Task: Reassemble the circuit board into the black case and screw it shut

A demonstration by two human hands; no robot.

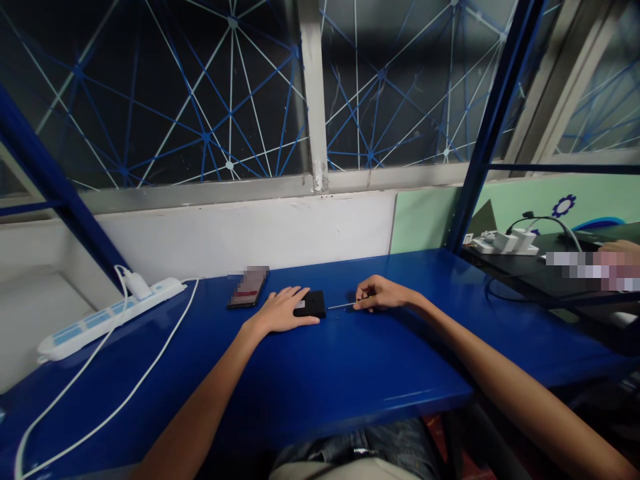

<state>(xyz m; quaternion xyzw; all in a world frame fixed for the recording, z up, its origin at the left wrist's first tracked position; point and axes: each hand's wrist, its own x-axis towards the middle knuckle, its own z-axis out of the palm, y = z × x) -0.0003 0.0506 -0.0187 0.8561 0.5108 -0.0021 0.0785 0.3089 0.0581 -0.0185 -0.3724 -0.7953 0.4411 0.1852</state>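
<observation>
A flat black box-shaped device (313,305) lies on the blue table (350,373). My left hand (284,310) rests over its left part with the fingers spread, covering that side. To the right, my right hand (377,294) is closed around the handle of a thin metal tool (342,306), which looks like a screwdriver. The handle is mostly hidden in the fingers. The shaft points left, its tip close to the right edge of the black device; contact cannot be made out. Tiny specks (337,318) lie on the table just below the shaft.
A phone (250,287) lies left of the device. Farther left is a white power strip (115,319) with a plug and a looping white cable (145,389). At the right, a black table holds another power strip (505,243), and another person's hand (620,257) shows there.
</observation>
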